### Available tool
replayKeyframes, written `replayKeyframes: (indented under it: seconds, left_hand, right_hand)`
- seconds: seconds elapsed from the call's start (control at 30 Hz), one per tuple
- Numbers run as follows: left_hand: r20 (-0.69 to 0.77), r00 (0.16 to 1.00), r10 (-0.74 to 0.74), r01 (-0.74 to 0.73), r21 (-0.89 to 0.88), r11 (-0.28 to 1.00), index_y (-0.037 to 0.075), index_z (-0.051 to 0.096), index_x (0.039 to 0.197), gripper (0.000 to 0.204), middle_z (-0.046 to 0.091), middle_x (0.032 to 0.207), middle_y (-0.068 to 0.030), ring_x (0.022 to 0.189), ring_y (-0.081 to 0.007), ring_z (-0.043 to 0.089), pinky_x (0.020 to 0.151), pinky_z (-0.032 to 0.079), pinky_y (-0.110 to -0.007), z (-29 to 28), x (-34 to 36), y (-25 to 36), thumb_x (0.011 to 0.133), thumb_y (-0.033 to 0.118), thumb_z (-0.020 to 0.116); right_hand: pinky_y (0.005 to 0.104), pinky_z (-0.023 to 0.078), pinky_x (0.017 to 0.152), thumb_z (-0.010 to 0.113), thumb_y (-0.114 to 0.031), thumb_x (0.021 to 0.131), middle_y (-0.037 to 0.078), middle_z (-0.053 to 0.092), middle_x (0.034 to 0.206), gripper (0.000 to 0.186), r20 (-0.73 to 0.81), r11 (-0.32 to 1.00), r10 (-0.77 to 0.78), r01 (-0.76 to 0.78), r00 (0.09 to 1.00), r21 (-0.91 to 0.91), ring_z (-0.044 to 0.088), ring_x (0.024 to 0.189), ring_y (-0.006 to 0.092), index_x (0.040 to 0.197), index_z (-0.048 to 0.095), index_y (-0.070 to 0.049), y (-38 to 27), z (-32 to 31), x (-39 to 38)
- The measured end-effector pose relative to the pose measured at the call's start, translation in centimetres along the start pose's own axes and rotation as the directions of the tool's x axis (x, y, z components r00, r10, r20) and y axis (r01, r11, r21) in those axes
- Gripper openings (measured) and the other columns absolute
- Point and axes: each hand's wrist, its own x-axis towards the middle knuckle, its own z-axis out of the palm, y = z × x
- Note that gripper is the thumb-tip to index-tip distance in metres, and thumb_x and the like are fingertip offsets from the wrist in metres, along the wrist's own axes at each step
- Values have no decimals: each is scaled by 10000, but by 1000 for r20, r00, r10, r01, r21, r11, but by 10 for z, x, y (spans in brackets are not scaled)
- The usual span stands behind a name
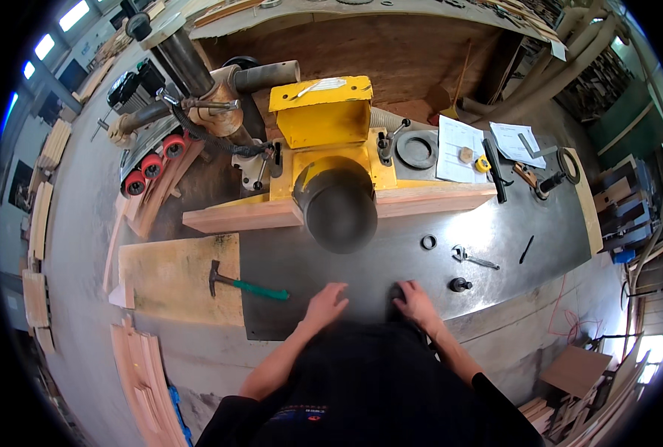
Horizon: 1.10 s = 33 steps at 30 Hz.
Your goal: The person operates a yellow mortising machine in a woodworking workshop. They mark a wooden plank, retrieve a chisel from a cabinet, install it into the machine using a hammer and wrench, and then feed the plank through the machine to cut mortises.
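My left hand (pixel 326 304) is low over the dark steel table (pixel 272 246), fingers loosely apart and holding nothing, right of a green-handled hammer (pixel 248 287) lying partly on a pale board (pixel 175 276). My right hand (pixel 415 304) has curled fingers at a dark patch; I cannot tell whether it is an object or shadow. Right of it lie a small black cylindrical fitting (pixel 460 284), an adjustable wrench (pixel 477 258), a ring (pixel 429 242) and a thin black rod (pixel 526 249).
Ahead stands a yellow machine housing (pixel 320 112) with a dark cylinder (pixel 337 216) before a timber fence (pixel 436 200). A roller feeder (pixel 152 165) is upper left; papers (pixel 458 149) and tools are upper right. Timber stacks (pixel 134 372) lie lower left.
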Motion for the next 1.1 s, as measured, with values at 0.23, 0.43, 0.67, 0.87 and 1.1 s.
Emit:
replayKeyframes:
  seconds: [0.23,0.43,0.67,0.87,1.1]
  left_hand:
    - [110,931,347,-364,280,888,155,588,1284,530,530,1254,-104,1085,-303,621,861,554,-418,17,-3,6,799,221,791]
    - [87,958,272,-286,281,916,143,605,1240,477,550,1196,-90,1048,-295,641,834,564,-422,19,2,4,805,232,778]
    - [26,981,194,-189,371,909,143,617,1169,437,575,1179,-66,1054,-291,649,812,567,-435,-4,25,1,792,292,782]
    - [-212,972,100,-18,356,934,144,647,1125,440,598,1140,-49,1079,-286,641,855,552,-459,-20,22,-23,760,333,803]
    - [-448,889,101,-46,132,990,84,662,1129,439,614,1135,-91,1054,-316,637,880,538,-440,-89,84,28,758,261,815]
  right_hand:
    - [395,560,801,709,-201,893,181,705,1015,386,-110,945,281,-255,953,207,698,858,293,1214,624,-5,35,14,-37]
    - [318,545,621,761,-137,839,142,621,956,673,-451,642,761,-442,466,627,620,691,211,1384,412,47,147,37,-93]
    - [416,460,990,797,-121,763,209,555,1214,589,-594,873,473,-255,651,416,556,1122,336,1279,551,23,112,-13,-42]
    - [421,483,979,813,-96,724,183,578,1193,563,-460,931,358,-269,813,248,589,1131,364,1243,597,-47,65,-17,-25]
    - [443,497,976,784,-49,757,166,552,1267,570,-292,950,278,-218,915,223,583,1157,386,1286,575,-96,20,-1,-13]
